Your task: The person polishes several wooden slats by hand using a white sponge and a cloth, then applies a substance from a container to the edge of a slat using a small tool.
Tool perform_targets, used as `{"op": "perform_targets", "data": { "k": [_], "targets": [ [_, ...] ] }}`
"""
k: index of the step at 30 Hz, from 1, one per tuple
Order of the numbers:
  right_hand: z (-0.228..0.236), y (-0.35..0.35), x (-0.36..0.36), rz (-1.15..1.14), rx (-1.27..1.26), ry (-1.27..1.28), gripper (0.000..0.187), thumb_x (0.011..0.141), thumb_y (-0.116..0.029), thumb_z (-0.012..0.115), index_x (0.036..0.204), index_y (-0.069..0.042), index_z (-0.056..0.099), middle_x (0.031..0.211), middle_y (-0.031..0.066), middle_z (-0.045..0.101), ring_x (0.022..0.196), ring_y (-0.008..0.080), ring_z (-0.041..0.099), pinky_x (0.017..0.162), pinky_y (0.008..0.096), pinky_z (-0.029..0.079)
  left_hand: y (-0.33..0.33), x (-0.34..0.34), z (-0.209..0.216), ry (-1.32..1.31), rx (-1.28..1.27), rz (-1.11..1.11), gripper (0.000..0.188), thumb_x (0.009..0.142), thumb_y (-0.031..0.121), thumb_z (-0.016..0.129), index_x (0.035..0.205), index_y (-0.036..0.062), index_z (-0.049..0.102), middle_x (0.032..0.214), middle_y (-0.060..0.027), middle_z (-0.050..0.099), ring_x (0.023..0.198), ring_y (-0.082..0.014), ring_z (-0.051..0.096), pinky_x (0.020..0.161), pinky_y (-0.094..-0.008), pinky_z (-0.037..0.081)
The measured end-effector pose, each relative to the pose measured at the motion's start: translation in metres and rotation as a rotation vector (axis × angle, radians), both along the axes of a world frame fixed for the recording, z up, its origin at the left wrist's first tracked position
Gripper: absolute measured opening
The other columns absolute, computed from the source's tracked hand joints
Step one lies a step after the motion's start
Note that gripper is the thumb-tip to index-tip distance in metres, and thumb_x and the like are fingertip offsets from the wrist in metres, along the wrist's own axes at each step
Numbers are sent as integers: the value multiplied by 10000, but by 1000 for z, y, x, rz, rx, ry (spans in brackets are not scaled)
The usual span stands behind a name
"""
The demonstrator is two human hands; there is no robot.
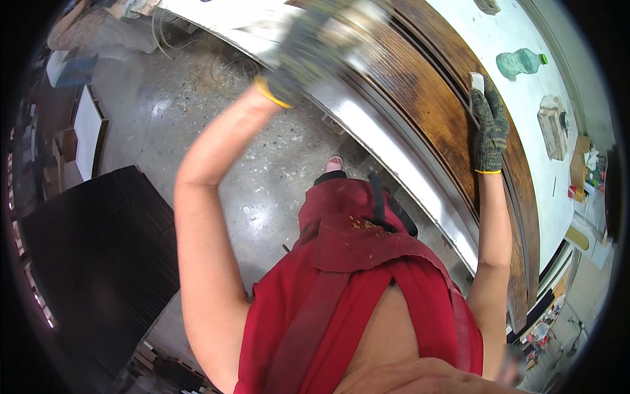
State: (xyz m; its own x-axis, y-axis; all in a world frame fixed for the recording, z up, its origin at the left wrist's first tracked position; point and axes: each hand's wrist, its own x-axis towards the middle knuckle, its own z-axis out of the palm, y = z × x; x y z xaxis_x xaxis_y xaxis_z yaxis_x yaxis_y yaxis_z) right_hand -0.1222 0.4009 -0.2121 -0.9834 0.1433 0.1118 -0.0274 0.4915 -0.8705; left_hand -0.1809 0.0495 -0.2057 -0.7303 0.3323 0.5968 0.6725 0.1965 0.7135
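Observation:
My left hand (305, 56), in a dark knitted glove with a yellow cuff, is over the far part of a brown wooden panel (420, 98). Motion smears its fingers and a pale thing (357, 29) next to them, so the grip is unclear. My right hand (489, 131), gloved alike, rests on the panel's right side along a dark groove. Between its thumb and fingers a small white piece (477, 82) sticks out; its kind does not show. The panel has ribbed, patchy brown stain and dark lengthwise strips.
The panel lies on a white tabletop (535, 125). At the right stand a green-capped clear bottle (522, 64) and a worn pale block-like container (552, 128). A large black ribbed panel (98, 256) is at lower left, over a speckled grey floor (256, 217). Clutter lines the far right.

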Motion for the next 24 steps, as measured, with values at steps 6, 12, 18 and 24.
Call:
{"op": "perform_targets", "data": {
  "k": [6,12,18,24],
  "targets": [
    [-1,-10,-8,-70,-291,-42,486,943,-270,669,1360,-41,570,1276,126,632,1147,191,589,986,326,464,112,29,-19,329,-498,-220,474,937,371,555,1323,98,589,1376,-146,562,1316,-315,493,1119,-445,370],
    [1,-4,-3,-13,-40,16,497,924,-279,689,1352,-49,583,1269,127,636,1119,186,600,944,323,494,30,-63,-43,433,-552,-201,535,840,242,702,1346,127,573,1343,-140,576,1241,-338,544,1085,-430,414],
    [-23,17,-5,155,417,361,403,933,-180,662,1332,-146,610,1325,106,614,1164,239,610,967,348,519,-41,-103,8,-242,-669,342,579,884,528,625,1206,47,628,1119,-213,666,1046,-369,629,900,-432,485],
    [-24,13,-10,-3,-36,17,416,959,-176,623,1372,-200,571,1378,111,571,1232,262,575,991,382,515,17,-76,36,-366,-826,170,397,890,373,621,1138,68,677,1138,-208,653,1091,-391,589,952,-471,450]
  ]
}}
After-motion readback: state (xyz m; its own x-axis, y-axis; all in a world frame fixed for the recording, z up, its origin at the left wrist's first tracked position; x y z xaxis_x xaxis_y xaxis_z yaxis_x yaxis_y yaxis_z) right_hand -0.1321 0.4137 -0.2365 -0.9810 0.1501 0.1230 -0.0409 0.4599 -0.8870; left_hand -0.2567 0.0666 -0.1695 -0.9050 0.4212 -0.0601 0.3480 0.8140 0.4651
